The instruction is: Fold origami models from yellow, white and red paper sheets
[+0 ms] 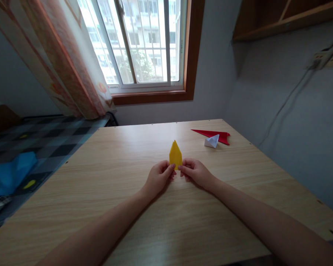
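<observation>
A folded piece of yellow paper stands upright between my two hands, its pointed end up, with a small split at the tip. My left hand pinches its lower left corner, thumb in front. At the lower right corner, my right hand grips it the same way. The fingers behind the paper are partly hidden. Both hands are just above the middle of the wooden table.
Toward the back right of the table lie a red paper plane and a small white paper boat. Left of the table is a bed with a checked cover and a blue item. A window is behind.
</observation>
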Motion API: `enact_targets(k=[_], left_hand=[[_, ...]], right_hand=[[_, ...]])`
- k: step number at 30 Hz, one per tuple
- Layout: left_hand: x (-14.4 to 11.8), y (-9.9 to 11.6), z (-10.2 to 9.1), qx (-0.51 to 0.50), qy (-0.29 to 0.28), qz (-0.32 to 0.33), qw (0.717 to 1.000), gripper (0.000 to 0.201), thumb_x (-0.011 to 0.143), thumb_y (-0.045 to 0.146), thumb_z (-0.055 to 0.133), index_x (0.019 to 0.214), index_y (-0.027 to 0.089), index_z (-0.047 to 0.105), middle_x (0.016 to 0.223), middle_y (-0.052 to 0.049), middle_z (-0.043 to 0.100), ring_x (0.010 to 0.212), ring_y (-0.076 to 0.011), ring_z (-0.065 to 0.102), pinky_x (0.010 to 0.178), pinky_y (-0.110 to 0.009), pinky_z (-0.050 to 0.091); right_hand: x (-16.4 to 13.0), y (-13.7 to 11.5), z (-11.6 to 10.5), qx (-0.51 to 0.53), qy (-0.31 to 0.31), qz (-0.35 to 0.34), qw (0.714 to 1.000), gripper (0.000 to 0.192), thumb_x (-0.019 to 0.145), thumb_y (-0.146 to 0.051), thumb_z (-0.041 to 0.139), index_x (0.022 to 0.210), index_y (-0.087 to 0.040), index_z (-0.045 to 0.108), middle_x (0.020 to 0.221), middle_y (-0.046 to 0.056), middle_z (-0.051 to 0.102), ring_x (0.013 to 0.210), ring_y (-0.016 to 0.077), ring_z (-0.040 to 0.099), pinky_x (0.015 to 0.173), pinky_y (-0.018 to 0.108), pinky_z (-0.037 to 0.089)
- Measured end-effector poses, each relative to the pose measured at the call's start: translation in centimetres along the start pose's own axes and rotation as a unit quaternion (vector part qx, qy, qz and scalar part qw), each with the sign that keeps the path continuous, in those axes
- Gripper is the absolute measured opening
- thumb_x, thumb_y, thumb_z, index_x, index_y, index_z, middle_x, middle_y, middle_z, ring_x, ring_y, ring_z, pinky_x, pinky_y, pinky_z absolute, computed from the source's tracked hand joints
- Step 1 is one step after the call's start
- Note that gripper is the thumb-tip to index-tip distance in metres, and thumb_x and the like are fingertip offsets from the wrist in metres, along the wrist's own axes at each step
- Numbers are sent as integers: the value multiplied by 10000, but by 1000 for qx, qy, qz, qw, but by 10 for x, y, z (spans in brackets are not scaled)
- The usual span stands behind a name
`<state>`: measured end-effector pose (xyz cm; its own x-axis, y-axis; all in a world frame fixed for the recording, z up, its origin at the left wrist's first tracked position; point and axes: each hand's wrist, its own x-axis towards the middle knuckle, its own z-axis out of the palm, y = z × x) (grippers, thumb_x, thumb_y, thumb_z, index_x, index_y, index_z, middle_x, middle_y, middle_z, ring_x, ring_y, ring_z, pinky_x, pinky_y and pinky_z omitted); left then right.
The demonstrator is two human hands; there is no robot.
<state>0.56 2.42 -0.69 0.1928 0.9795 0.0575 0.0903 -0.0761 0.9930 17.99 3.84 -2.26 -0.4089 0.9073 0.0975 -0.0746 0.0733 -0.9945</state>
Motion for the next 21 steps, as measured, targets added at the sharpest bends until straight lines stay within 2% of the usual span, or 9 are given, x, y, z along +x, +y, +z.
enact_targets(k=[8,13,17,21], left_hand=[[0,3,-1,1,-35,6,999,350,773,490,651,740,143,620,669,-12,612,588,-121,518,540,-229,399],[0,3,-3,25,-30,22,999,359,788,497,634,719,145,619,650,-13,605,583,-129,519,542,-234,400],[-1,3,-2,29,-24,24,999,351,805,490,616,717,150,608,636,-5,589,555,-123,503,524,-230,386],[-3,6,0,59,-34,35,997,324,817,456,599,686,160,600,608,5,567,557,-126,487,535,-234,375]], right_hand=[[0,2,-1,32,25,-9,999,349,776,-487,695,748,-176,539,605,-46,564,434,65,434,427,209,314],[0,3,-1,16,18,-11,1000,353,790,-497,679,740,-174,546,595,-45,557,435,65,436,424,207,322],[1,3,0,26,18,-6,999,350,804,-511,659,821,-172,575,655,-32,585,447,69,460,423,206,347],[2,3,0,19,52,-9,998,381,836,-550,596,785,-173,573,550,-44,536,409,78,429,398,212,321]])
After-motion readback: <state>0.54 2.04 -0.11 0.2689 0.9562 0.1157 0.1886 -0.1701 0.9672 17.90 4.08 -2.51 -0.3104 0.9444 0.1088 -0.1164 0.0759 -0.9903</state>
